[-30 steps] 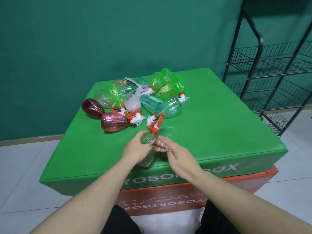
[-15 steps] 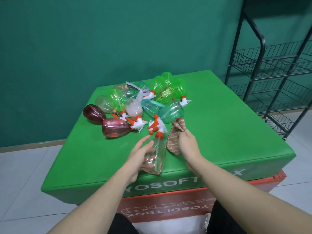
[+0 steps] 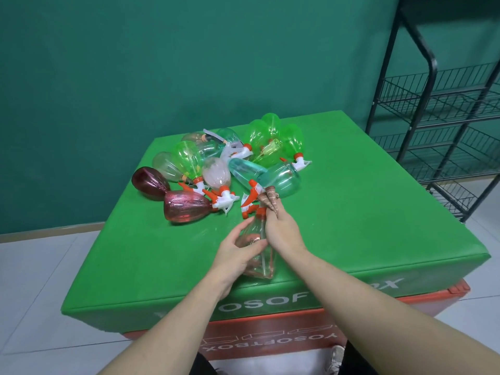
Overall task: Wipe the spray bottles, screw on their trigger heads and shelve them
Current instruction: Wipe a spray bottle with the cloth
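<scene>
A clear spray bottle [image 3: 263,262] with an orange and white trigger head lies near the front edge of the green box top [image 3: 378,217]. My left hand [image 3: 238,247] grips its body from the left. My right hand [image 3: 281,230] presses a brown striped cloth [image 3: 269,200] against the bottle's upper part, and the cloth's end sticks out past my fingers. Behind lies a pile of several bottles: dark red ones [image 3: 184,207], green ones [image 3: 270,139] and a teal one [image 3: 281,180].
A black wire shelf rack [image 3: 443,125] stands to the right of the box, its tiers bare. The green top sits on an orange box [image 3: 270,336]. White floor tiles surround it and a green wall is behind.
The bottle went from held up to lying on the box. My right hand moved the cloth from beside the bottle onto its upper part, and my left hand closed round the body.
</scene>
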The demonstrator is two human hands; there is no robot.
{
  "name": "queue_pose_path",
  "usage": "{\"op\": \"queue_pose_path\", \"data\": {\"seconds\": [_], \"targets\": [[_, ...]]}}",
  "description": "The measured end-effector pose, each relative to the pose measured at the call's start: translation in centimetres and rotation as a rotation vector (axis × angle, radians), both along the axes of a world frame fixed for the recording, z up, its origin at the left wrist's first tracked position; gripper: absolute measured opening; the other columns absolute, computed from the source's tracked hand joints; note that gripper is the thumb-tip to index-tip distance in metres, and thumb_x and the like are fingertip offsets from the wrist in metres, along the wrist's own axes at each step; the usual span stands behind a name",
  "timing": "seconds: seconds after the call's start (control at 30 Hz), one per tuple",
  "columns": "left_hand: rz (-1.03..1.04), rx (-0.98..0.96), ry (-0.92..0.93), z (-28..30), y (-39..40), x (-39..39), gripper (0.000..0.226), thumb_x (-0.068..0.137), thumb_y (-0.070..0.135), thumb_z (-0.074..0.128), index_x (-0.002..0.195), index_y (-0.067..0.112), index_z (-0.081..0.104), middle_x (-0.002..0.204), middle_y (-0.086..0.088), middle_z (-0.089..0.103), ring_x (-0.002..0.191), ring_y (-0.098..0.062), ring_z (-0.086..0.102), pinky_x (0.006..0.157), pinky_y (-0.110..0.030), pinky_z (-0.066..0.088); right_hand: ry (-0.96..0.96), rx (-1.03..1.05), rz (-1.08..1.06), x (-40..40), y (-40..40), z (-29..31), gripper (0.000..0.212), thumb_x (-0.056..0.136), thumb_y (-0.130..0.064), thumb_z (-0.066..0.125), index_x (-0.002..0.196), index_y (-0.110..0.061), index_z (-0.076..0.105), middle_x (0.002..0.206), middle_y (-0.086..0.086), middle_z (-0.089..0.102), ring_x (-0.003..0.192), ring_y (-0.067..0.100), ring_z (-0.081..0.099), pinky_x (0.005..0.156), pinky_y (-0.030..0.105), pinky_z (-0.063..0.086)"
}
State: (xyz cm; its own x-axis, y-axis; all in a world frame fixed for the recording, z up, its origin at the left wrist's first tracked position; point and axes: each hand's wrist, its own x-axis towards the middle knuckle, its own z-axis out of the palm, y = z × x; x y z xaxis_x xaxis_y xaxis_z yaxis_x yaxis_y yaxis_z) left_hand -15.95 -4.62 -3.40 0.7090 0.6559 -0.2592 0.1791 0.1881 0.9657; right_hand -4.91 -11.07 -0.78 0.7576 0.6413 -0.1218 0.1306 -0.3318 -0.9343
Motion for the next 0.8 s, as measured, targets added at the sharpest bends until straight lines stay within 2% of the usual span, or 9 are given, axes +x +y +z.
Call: {"op": "queue_pose_path", "data": {"seconds": [0.17, 0.3, 0.37, 0.43, 0.53, 0.6, 0.67, 0.73, 0.8], "targets": [[-0.005, -0.020, -0.032, -0.4, 0.0, 0.0, 0.063, 0.087, 0.014, 0.081, 0.140, 0.038, 0.057, 0.108, 0.003, 0.079, 0.102, -0.022, 0.073, 0.092, -0.046, 0.058, -0.123, -0.003, 0.079, -0.7, -0.4, -0.2, 0.051, 0.109, -0.033, 0.030, 0.160, -0.033, 0.024, 0.167, -0.008, 0.015, 0.153, 0.018, 0.021, 0.126, 0.039, 0.017], [0.008, -0.074, -0.062, -0.5, 0.0, 0.0, 0.076, 0.071, 0.030, 0.087, 0.139, 0.039, 0.056, 0.114, 0.002, 0.077, 0.108, -0.026, 0.073, 0.093, -0.051, 0.059, -0.189, 0.033, 0.169, -1.1, -1.2, -0.6, 0.051, 0.109, -0.032, 0.033, 0.159, -0.031, 0.026, 0.167, -0.013, 0.012, 0.153, 0.004, 0.010, 0.124, 0.024, 0.005], [-0.006, -0.051, -0.072, -0.7, 0.0, 0.0, 0.066, 0.081, 0.018, 0.084, 0.138, 0.039, 0.057, 0.117, 0.000, 0.077, 0.104, -0.021, 0.074, 0.085, -0.041, 0.060, -0.179, 0.019, 0.152, -0.7, -1.3, -0.8, 0.051, 0.109, -0.034, 0.032, 0.159, -0.032, 0.022, 0.167, -0.014, 0.011, 0.153, 0.007, 0.012, 0.124, 0.026, 0.006], [-0.020, -0.031, -0.075, -0.8, -0.1, -0.1, 0.063, 0.087, 0.007, 0.079, 0.138, 0.038, 0.058, 0.115, 0.000, 0.077, 0.096, -0.015, 0.074, 0.078, -0.034, 0.059, -0.133, 0.003, 0.124, -0.2, -1.1, -0.7, 0.051, 0.110, -0.035, 0.028, 0.160, -0.032, 0.020, 0.168, -0.007, 0.012, 0.154, 0.014, 0.015, 0.123, 0.029, 0.008], [-0.018, -0.013, -0.054, -0.6, -0.4, -0.1, 0.065, 0.086, 0.005, 0.080, 0.136, 0.039, 0.059, 0.115, 0.001, 0.076, 0.087, -0.010, 0.075, 0.073, -0.029, 0.059, -0.066, -0.026, 0.070, 0.7, -0.6, -0.4, 0.046, 0.110, -0.037, 0.022, 0.155, -0.033, 0.030, 0.162, 0.003, 0.034, 0.147, 0.025, 0.036, 0.121, 0.039, 0.025], [-0.016, -0.007, -0.049, -0.4, -0.4, -0.1, 0.065, 0.086, 0.007, 0.080, 0.138, 0.039, 0.059, 0.116, 0.001, 0.076, 0.087, -0.009, 0.075, 0.075, -0.030, 0.059, -0.103, -0.050, 0.077, 0.6, -0.7, -0.4, 0.049, 0.110, -0.038, 0.022, 0.158, -0.030, 0.028, 0.162, 0.005, 0.034, 0.145, 0.026, 0.038, 0.121, 0.043, 0.028], [-0.011, -0.003, -0.044, -0.2, -0.3, 0.1, 0.062, 0.087, 0.009, 0.080, 0.137, 0.040, 0.059, 0.114, 0.002, 0.077, 0.090, -0.012, 0.075, 0.080, -0.035, 0.061, -0.165, -0.057, 0.121, -0.1, -1.0, -0.4, 0.052, 0.110, -0.035, 0.025, 0.160, -0.027, 0.021, 0.167, 0.004, 0.022, 0.151, 0.023, 0.028, 0.124, 0.045, 0.023], [-0.014, -0.004, -0.028, -0.1, -0.2, 0.2, 0.062, 0.087, 0.008, 0.080, 0.137, 0.038, 0.059, 0.112, 0.006, 0.078, 0.098, -0.015, 0.075, 0.091, -0.043, 0.061, -0.228, -0.043, 0.169, -0.8, -1.2, -0.3, 0.052, 0.110, -0.032, 0.026, 0.161, -0.026, 0.015, 0.169, -0.003, 0.008, 0.154, 0.013, 0.012, 0.127, 0.037, 0.009], [-0.013, -0.011, -0.016, -0.1, -0.2, 0.2, 0.066, 0.086, 0.005, 0.081, 0.140, 0.035, 0.059, 0.116, 0.005, 0.077, 0.109, -0.018, 0.073, 0.098, -0.048, 0.058, -0.275, -0.021, 0.195, -0.8, -0.9, 0.3, 0.052, 0.111, -0.031, 0.027, 0.161, -0.025, 0.015, 0.168, -0.007, 0.005, 0.154, 0.006, 0.003, 0.125, 0.027, 0.000]]}}
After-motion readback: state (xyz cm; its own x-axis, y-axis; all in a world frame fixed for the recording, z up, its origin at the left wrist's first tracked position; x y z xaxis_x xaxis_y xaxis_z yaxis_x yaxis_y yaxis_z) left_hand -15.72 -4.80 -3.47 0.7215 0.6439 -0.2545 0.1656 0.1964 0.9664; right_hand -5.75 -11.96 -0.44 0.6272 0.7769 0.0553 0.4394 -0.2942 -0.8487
